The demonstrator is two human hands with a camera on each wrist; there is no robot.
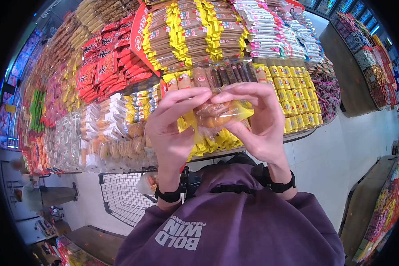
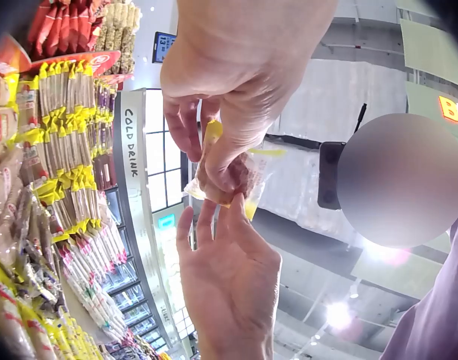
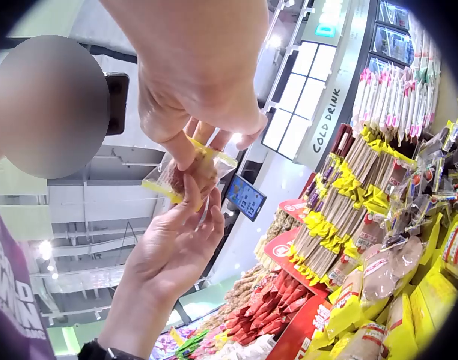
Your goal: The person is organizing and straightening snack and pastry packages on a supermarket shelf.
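A small snack packet (image 1: 217,114), clear with yellow ends and brown food inside, is held up in front of the chest, over the near edge of the display. On its left side my left hand (image 1: 175,119) pinches it, fingertips at the top edge. My right hand (image 1: 259,117) grips the other side, with the thumb low on the front and the fingers over the top. Fingertips of both hands come close together above the packet. In the left wrist view the packet (image 2: 233,176) sits between the two hands; the right wrist view shows the wrapper (image 3: 188,172) from the other side.
Behind the hands, long brown packets with yellow ends (image 1: 181,33) fill the display. Red bags (image 1: 104,62) lie left, small yellow packs (image 1: 295,95) right. A wire shopping cart (image 1: 126,195) stands below left. Another person (image 1: 44,197) is farther left.
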